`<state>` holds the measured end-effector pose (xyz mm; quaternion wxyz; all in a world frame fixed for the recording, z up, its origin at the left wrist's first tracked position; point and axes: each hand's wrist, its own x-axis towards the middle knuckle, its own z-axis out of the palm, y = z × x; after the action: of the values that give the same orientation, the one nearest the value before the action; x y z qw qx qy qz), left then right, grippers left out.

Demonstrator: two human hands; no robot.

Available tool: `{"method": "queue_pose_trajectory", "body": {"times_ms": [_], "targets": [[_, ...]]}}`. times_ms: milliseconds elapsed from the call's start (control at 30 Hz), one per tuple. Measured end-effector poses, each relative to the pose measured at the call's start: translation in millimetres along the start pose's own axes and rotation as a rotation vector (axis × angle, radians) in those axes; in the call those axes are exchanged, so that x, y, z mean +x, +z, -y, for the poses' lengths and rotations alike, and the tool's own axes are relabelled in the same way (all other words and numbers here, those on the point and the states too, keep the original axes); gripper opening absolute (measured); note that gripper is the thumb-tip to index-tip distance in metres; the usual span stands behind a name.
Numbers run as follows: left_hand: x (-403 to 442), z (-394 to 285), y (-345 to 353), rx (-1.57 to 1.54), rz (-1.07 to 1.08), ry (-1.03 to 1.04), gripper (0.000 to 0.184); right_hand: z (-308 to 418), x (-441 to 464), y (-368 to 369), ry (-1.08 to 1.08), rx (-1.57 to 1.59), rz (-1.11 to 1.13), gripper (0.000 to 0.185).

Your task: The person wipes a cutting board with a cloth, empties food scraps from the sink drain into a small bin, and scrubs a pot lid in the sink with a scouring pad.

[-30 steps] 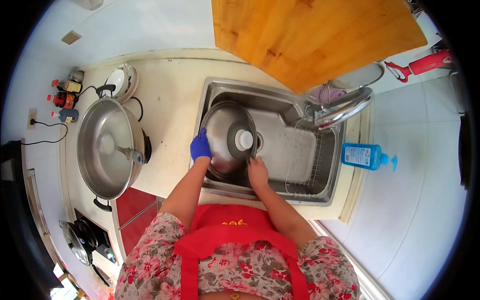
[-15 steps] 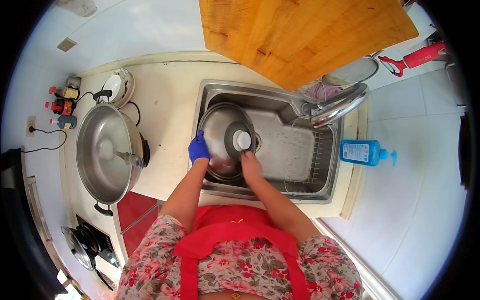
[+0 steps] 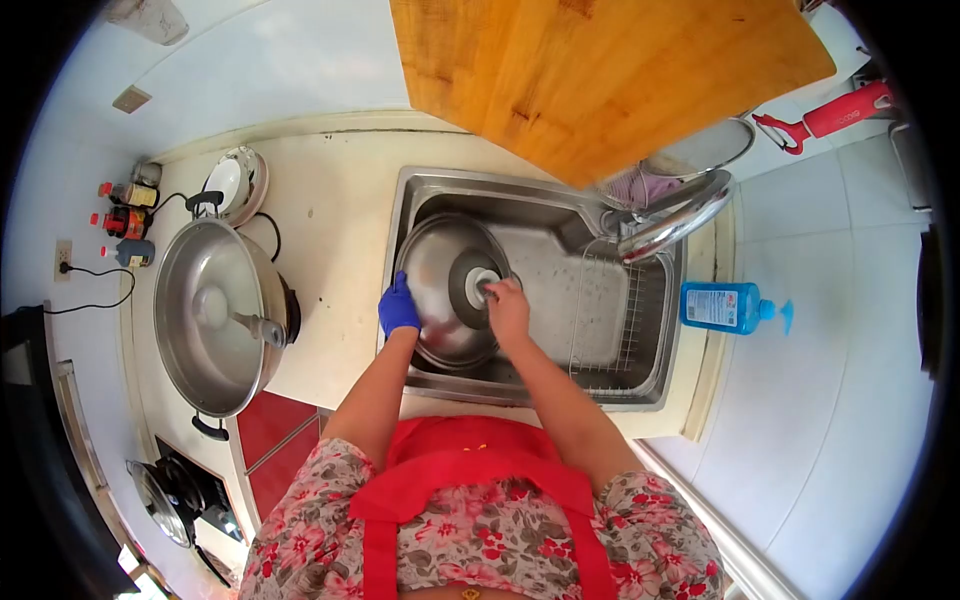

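Note:
A round metal lid (image 3: pixel 438 285) with a glass ring and a white knob (image 3: pixel 478 287) lies over the left side of the steel sink (image 3: pixel 650 392). My left hand (image 3: pixel 399 306), in a blue glove, grips the lid's left rim. My bare right hand (image 3: pixel 508 308) is at the knob on its right side, the fingers bent together. Anything small between those fingers is hidden.
A large steel pot (image 3: pixel 210 320) with a ladle stands left, with plates (image 3: pixel 240 185) behind it. Bottles (image 3: pixel 128 222) stand at the far left. A wooden board (image 3: pixel 600 80) juts over the sink's back, near the faucet (image 3: pixel 680 220). Right are a blue soap bottle (image 3: pixel 722 306) and wire rack (image 3: pixel 608 330).
My right hand has moved from the lid's lower right edge up to the knob. My left hand stays on the left rim.

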<state>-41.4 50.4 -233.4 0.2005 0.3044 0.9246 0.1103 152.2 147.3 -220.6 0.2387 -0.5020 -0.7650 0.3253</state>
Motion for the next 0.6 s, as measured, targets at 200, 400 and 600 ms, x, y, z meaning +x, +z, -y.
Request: {"method": "queue_pose_trajectory", "body": {"times_ms": [200, 400, 600], "targets": [[-7, -13, -16, -0.164, 0.037, -0.12, 0.031, -4, 16, 0, 0.071, 0.009, -0.001, 0.016], [-5, -3, -1, -0.056, -0.049, 0.005, 0.034, 9, 14, -5, 0.004, 0.122, 0.052, 0.017], [-5, -23, -24, -0.259, 0.06, -0.291, 0.04, 14, 23, -3, -0.14, 0.006, 0.136, 0.014]]}}
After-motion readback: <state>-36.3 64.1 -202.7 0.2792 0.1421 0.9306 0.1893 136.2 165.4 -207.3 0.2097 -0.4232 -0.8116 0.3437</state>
